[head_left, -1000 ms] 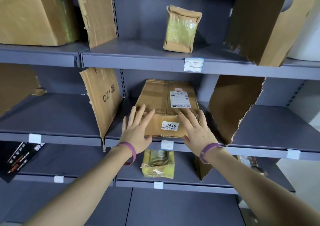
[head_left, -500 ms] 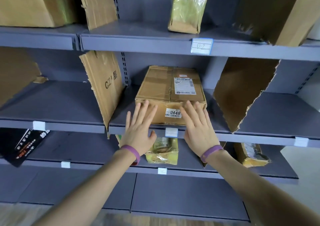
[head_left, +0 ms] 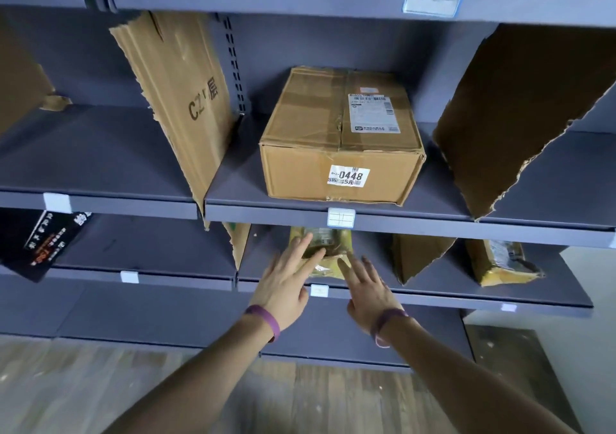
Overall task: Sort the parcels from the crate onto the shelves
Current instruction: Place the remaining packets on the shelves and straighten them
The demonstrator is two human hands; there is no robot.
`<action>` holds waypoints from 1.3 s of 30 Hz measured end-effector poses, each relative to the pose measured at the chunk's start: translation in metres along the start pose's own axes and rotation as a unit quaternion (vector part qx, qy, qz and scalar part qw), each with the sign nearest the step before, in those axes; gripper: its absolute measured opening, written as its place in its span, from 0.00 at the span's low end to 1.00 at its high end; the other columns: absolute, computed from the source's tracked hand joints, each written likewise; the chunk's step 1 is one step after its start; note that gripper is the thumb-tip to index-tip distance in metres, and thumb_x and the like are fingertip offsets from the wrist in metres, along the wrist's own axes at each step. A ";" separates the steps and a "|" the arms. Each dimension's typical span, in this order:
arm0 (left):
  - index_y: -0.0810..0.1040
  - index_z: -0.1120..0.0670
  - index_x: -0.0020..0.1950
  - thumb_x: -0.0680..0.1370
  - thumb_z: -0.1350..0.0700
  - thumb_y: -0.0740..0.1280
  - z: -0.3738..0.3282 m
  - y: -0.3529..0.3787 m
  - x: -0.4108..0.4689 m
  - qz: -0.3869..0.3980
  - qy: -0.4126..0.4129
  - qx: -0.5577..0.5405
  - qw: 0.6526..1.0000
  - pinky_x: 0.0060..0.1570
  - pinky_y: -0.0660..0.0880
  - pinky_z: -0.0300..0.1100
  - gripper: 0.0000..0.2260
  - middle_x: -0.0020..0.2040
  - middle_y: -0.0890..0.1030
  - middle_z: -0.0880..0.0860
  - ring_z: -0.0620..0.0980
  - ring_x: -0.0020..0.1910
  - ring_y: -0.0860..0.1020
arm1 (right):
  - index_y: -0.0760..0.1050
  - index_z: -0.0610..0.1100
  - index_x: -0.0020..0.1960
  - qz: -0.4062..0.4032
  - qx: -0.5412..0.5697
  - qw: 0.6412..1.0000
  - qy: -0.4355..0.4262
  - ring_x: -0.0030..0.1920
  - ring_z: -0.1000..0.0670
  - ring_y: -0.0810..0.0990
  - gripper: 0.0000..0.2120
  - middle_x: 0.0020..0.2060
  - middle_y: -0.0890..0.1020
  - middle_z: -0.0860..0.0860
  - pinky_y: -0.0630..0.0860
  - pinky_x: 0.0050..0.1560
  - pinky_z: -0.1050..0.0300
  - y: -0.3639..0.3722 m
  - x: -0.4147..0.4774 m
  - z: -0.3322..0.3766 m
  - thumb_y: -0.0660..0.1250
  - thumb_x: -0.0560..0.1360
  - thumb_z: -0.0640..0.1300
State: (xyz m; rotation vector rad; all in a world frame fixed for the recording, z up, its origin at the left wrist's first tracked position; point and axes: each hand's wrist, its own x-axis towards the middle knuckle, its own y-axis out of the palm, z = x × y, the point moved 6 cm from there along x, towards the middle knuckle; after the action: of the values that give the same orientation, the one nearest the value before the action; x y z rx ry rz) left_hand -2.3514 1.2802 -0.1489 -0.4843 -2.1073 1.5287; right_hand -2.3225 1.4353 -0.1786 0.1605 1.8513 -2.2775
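Your left grip (head_left: pixel 283 285) and right grip (head_left: pixel 368 292) — fingers spread, holding nothing — hover in front of a yellow parcel (head_left: pixel 330 245), below the cardboard box (head_left: pixel 340 133) labelled 0448 on the middle shelf (head_left: pixel 433 225).

Left arm (head_left: pixel 200 377) enters from the lower left, right arm (head_left: pixel 466 373) from the lower right. Both are bare, extended forward and converging. Left grip (head_left: pixel 283 287): back of the hand faces the camera, fingers (head_left: pixel 300 247) straight and spread, nothing held. Right grip (head_left: pixel 366 292): same attitude, fingers (head_left: pixel 350 267) straight and slightly spread, nothing held. The two grips lie side by side, not touching.
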 end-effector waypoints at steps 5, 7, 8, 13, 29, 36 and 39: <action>0.49 0.41 0.77 0.75 0.59 0.61 0.021 0.035 0.006 0.064 -0.071 0.004 0.995 0.74 0.57 0.54 0.35 0.79 0.43 0.45 0.52 0.78 0.45 | 0.40 0.52 0.78 0.020 0.006 0.999 0.027 0.77 0.44 0.38 0.37 0.78 0.40 0.51 0.52 0.75 0.46 0.017 0.018 -0.009 0.56 0.78 0.35; 0.43 0.41 0.77 0.77 0.56 0.60 0.038 0.052 0.011 0.117 -0.132 0.014 0.984 0.74 0.53 0.57 0.36 0.78 0.39 0.45 0.52 0.78 0.40 | 0.39 0.52 0.78 0.026 0.010 0.999 0.034 0.77 0.44 0.37 0.37 0.78 0.39 0.51 0.51 0.75 0.46 0.023 0.025 -0.012 0.56 0.78 0.35; 0.41 0.41 0.77 0.77 0.55 0.60 0.045 0.059 0.014 0.141 -0.151 0.017 0.978 0.74 0.51 0.58 0.36 0.78 0.37 0.45 0.53 0.77 0.39 | 0.38 0.51 0.78 0.028 0.013 0.999 0.037 0.77 0.45 0.36 0.37 0.78 0.38 0.51 0.50 0.76 0.46 0.027 0.030 -0.013 0.55 0.78 0.35; 0.38 0.45 0.78 0.80 0.54 0.59 0.057 0.083 0.025 0.225 -0.177 -0.017 0.958 0.75 0.46 0.56 0.35 0.77 0.33 0.46 0.51 0.77 0.38 | 0.32 0.50 0.77 0.027 0.017 0.999 0.039 0.77 0.46 0.34 0.39 0.76 0.33 0.53 0.48 0.76 0.48 0.042 0.045 -0.016 0.54 0.77 0.34; 0.38 0.44 0.78 0.79 0.52 0.61 0.063 0.088 0.044 0.209 -0.203 -0.056 0.955 0.75 0.49 0.57 0.36 0.76 0.31 0.46 0.52 0.77 0.38 | 0.33 0.50 0.77 0.011 -0.001 0.998 0.060 0.76 0.42 0.32 0.39 0.75 0.31 0.54 0.48 0.76 0.45 0.038 0.056 -0.026 0.56 0.78 0.37; 0.41 0.43 0.78 0.79 0.52 0.60 0.007 0.082 0.018 0.191 -0.148 -0.077 0.967 0.74 0.49 0.57 0.34 0.78 0.36 0.45 0.52 0.77 0.39 | 0.35 0.49 0.78 0.026 0.040 0.996 0.080 0.77 0.44 0.35 0.38 0.77 0.35 0.51 0.46 0.76 0.49 0.036 0.005 -0.039 0.56 0.78 0.36; 0.42 0.43 0.78 0.79 0.52 0.60 -0.039 0.085 0.019 0.190 -0.101 -0.087 0.973 0.74 0.48 0.55 0.34 0.78 0.39 0.45 0.50 0.77 0.39 | 0.36 0.49 0.78 0.010 0.048 0.995 0.089 0.77 0.47 0.36 0.38 0.77 0.37 0.52 0.44 0.76 0.52 0.025 -0.025 -0.058 0.55 0.77 0.35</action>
State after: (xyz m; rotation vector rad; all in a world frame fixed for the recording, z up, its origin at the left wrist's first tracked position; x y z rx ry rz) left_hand -2.3442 1.3475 -0.2168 -0.8714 -2.4248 1.6627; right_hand -2.2950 1.4893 -0.2096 0.4068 1.8111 -2.4101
